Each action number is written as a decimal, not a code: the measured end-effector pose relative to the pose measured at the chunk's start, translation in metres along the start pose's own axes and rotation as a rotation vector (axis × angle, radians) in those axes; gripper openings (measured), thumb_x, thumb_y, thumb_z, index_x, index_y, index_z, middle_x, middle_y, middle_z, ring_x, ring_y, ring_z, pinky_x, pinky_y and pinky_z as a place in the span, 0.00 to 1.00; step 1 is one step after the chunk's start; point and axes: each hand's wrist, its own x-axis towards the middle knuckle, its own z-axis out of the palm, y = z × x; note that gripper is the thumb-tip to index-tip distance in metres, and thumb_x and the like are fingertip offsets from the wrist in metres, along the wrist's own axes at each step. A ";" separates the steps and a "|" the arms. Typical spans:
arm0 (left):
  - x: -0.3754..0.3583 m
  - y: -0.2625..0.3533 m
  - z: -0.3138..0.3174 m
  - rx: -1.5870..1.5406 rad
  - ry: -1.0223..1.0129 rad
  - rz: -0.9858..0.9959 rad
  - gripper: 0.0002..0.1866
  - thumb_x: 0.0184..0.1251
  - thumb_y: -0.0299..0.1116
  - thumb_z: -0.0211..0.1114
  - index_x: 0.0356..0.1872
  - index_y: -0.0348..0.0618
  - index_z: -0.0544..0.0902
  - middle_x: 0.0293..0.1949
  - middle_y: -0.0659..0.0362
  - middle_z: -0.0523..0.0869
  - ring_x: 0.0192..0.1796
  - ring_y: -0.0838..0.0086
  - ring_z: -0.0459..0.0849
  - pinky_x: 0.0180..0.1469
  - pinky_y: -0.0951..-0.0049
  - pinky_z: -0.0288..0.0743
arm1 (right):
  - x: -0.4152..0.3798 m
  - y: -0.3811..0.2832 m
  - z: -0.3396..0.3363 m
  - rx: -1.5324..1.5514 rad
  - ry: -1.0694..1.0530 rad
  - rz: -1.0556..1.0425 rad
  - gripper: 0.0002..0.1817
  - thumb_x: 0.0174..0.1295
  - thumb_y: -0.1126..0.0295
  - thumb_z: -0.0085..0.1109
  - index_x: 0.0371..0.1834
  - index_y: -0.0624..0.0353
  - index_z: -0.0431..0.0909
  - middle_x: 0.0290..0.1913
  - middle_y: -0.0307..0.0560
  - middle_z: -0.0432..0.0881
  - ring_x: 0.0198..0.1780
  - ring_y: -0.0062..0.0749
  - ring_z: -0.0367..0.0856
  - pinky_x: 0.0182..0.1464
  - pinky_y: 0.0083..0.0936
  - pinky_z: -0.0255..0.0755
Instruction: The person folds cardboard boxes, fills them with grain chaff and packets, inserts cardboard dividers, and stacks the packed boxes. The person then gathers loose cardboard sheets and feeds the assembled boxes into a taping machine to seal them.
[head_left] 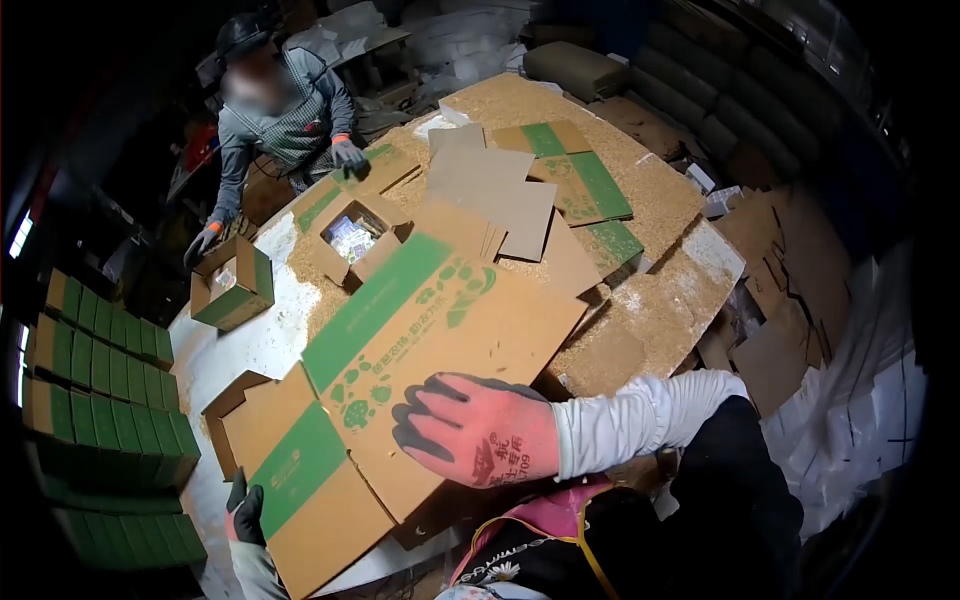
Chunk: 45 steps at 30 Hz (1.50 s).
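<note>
A large flat cardboard carton [430, 330] with green bands and printed fruit and vegetables lies tilted in front of me. My right hand [480, 430], in a pink glove with dark fingertips, rests on its printed face, fingers stretched out. At the carton's lower left edge, my left hand [245, 515] grips the cardboard; part of that hand is hidden behind the panel. A raised brown flap [225, 410] shows beyond the left panel.
Across the sawdust-strewn table [660, 200], a co-worker [280, 110] in grey gloves stands by an open box [235, 285]. Another open box [350, 240] holds small packets. Flat cardboard sheets [480, 180] lie mid-table. Green-and-brown boxes [110, 400] are stacked at left.
</note>
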 end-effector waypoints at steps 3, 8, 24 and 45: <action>0.008 0.040 0.046 0.682 -0.333 -0.618 0.22 0.61 0.37 0.54 0.55 0.39 0.67 0.44 0.54 0.77 0.45 0.73 0.76 0.47 0.76 0.68 | 0.029 0.022 -0.013 0.008 -0.250 -0.059 0.06 0.42 0.67 0.50 0.20 0.55 0.67 0.20 0.38 0.71 0.26 0.32 0.74 0.24 0.27 0.67; 0.004 0.058 0.114 0.761 -0.736 0.206 0.18 0.63 0.31 0.47 0.54 0.39 0.67 0.46 0.53 0.77 0.47 0.70 0.75 0.54 0.75 0.64 | 0.019 0.040 0.039 0.117 -0.409 0.037 0.20 0.43 0.61 0.55 0.39 0.59 0.69 0.39 0.46 0.74 0.42 0.37 0.74 0.39 0.33 0.68; 0.078 0.066 0.205 1.150 -0.693 1.392 0.30 0.52 0.32 0.52 0.60 0.46 0.59 0.62 0.48 0.56 0.64 0.53 0.54 0.65 0.59 0.47 | -0.038 0.024 0.110 0.429 -1.121 -0.001 0.13 0.41 0.77 0.47 0.34 0.57 0.73 0.37 0.41 0.76 0.46 0.43 0.71 0.50 0.36 0.65; 0.021 -0.100 0.131 -0.015 -0.072 0.086 0.59 0.33 0.37 0.75 0.64 0.43 0.39 0.55 0.48 0.65 0.59 0.63 0.64 0.58 0.64 0.60 | -0.100 0.013 0.081 1.192 0.198 1.061 0.51 0.32 0.48 0.70 0.56 0.72 0.59 0.50 0.53 0.71 0.53 0.34 0.68 0.56 0.27 0.59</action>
